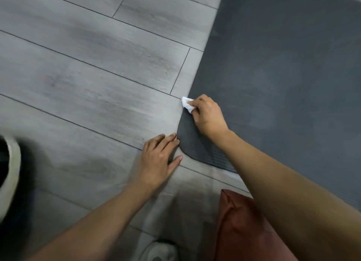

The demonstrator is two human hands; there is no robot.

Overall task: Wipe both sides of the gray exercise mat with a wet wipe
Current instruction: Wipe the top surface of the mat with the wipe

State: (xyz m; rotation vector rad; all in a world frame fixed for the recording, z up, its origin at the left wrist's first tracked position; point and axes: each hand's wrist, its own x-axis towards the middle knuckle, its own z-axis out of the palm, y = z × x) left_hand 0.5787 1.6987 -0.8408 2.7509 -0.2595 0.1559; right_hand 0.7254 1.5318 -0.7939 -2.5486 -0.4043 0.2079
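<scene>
Your knee in red cloth (244, 227) is right below you, by your shoe (160, 251). The big gray mat (283, 65) lies flat on the wood floor (78, 56), with its near corner folded over so the ribbed side shows. Your left hand (158, 159) lies flat, fingers straight, touching that corner. Your right hand (207, 114) pinches the white wet wipe (187, 104) at the mat's edge. Hold the corner down and rub with long, slow strokes.

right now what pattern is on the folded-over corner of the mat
Dark gray with fine parallel ridges on the folded corner, clearest in the head view.
</scene>
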